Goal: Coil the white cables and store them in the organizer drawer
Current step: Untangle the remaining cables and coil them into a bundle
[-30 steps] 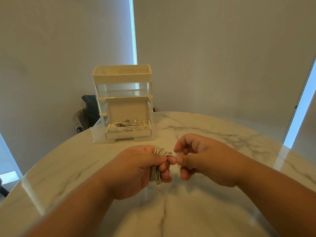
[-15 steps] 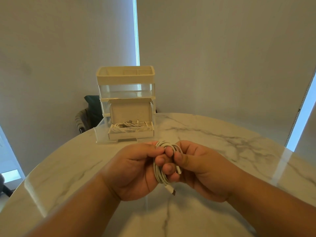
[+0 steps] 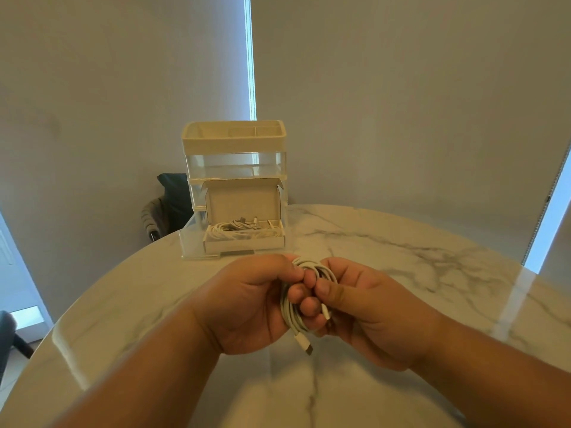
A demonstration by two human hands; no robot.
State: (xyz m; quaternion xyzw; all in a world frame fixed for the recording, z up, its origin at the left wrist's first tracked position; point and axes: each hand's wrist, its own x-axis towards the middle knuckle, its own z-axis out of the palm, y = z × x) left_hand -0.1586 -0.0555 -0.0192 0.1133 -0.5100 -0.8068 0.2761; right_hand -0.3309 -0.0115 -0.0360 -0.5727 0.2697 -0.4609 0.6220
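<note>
A coiled white cable [image 3: 290, 313] hangs between both hands just above the marble table [image 3: 401, 273]. My left hand [image 3: 250, 304] grips the left side of the coil, fingers curled round the loops. My right hand [image 3: 367, 307] pinches the coil's top and a connector with thumb and fingers. One plug end [image 3: 304, 344] dangles below the coil. Behind the hands stands the cream organizer [image 3: 234, 143] with its clear lower drawer [image 3: 193, 239] pulled out. In the drawer sits an open white box [image 3: 244, 245] holding other coiled white cables [image 3: 244, 231].
A dark chair [image 3: 163, 208] stands behind the table at the left, beside the organizer. Another dark seat edge [image 3: 9, 332] shows at the far left. Grey walls and bright window strips close the background. The table's round edge curves at left.
The hands have come together: the right hand closed onto the coil, and the coil turned so its loops and one plug end show. The bundle stays in front of the drawer.
</note>
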